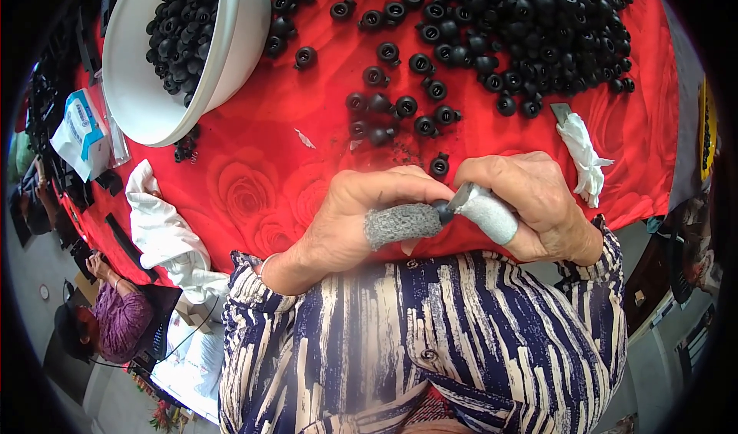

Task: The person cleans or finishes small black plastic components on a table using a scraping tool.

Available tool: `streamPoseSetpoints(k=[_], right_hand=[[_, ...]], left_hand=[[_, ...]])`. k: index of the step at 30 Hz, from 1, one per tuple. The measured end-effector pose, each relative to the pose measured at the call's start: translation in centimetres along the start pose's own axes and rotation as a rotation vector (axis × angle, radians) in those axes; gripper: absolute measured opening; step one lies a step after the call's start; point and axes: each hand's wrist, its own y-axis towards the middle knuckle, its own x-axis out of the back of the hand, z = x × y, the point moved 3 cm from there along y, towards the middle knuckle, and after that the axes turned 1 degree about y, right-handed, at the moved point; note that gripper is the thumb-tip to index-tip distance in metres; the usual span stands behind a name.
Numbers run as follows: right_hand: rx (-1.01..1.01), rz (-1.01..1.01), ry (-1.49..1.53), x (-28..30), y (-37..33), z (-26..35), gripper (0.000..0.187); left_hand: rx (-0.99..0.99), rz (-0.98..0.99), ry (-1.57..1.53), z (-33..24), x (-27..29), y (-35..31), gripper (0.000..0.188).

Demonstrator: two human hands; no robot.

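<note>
My left hand is closed on a small black rounded rubber-like part, mostly hidden by its fingers. A grey knitted sleeve covers that thumb. My right hand, its thumb in a white sleeve, grips a short flat metal blade that meets the black part. Both hands come together just above the red cloth, close to my body. Just beyond the fingertips lies a loose black part of the same kind, with a ring-shaped opening on top.
A large heap of black parts covers the far right, with several scattered nearer. The white tub at far left holds more. A cloth-wrapped blade lies at right, a white cloth at left. Another person sits at lower left.
</note>
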Motion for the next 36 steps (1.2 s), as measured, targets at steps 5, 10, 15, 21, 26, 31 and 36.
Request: streamPoseSetpoints(k=[5, 10, 15, 21, 26, 31, 36], right_hand=[[-0.006, 0.027, 0.011, 0.1, 0.3, 0.0, 0.024], [-0.001, 0.011, 0.001, 0.0, 0.1, 0.0, 0.022], [-0.004, 0.040, 0.003, 0.1, 0.2, -0.2, 0.020], [0.039, 0.065, -0.017, 0.1, 0.4, -0.2, 0.018], [0.179, 0.384, -0.074, -1.3, -0.5, 0.6, 0.018], [0.235, -0.004, 0.084, 0.2, 0.0, -0.1, 0.027], [0.273, -0.093, -0.084, 0.4, 0.6, 0.7, 0.048]], left_hand=[[0.027, 0.008, -0.017, 0.1, 0.1, 0.0, 0.026], [0.050, -0.002, -0.009, 0.1, 0.0, -0.1, 0.026], [0.057, -0.008, -0.023, 0.2, 0.1, -0.1, 0.026], [0.019, -0.005, 0.066, 0.2, 0.0, 0.0, 0.024], [0.042, -0.055, -0.122, 0.1, 0.1, 0.7, 0.023], [0.026, -0.063, -0.340, 0.8, 0.2, 0.5, 0.023], [0.021, -0.070, -0.339, 0.8, 0.2, 0.4, 0.025]])
